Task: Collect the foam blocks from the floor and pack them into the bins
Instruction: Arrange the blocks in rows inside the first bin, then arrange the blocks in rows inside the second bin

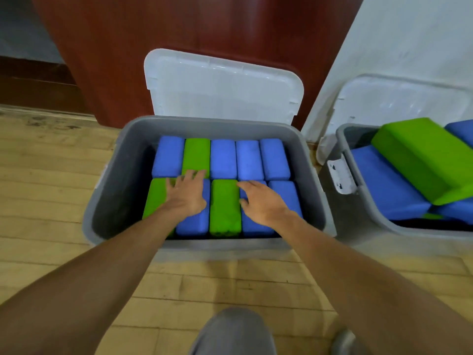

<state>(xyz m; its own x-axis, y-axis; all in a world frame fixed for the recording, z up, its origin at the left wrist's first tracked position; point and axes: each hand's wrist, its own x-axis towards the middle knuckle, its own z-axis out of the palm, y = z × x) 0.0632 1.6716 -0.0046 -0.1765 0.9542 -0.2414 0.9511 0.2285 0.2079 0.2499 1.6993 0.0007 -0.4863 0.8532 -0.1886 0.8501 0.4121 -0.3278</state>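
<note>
A grey bin [107, 201] on the wooden floor holds two neat rows of upright blue and green foam blocks. My left hand [185, 194] lies flat with spread fingers on a blue block [193, 222] in the near row, its fingertips reaching the green block [196, 155] behind. My right hand [261, 201] presses flat on another blue block [256, 226], just right of a green block [224, 208]. Neither hand grips anything.
The bin's white lid [222, 85] leans against a red-brown wooden panel [153, 29]. A second grey bin [358, 196] at the right holds loosely piled blocks, with a large green one [422, 155] on top. Its lid [399, 98] leans on the white wall. My grey-trousered knees show at the bottom.
</note>
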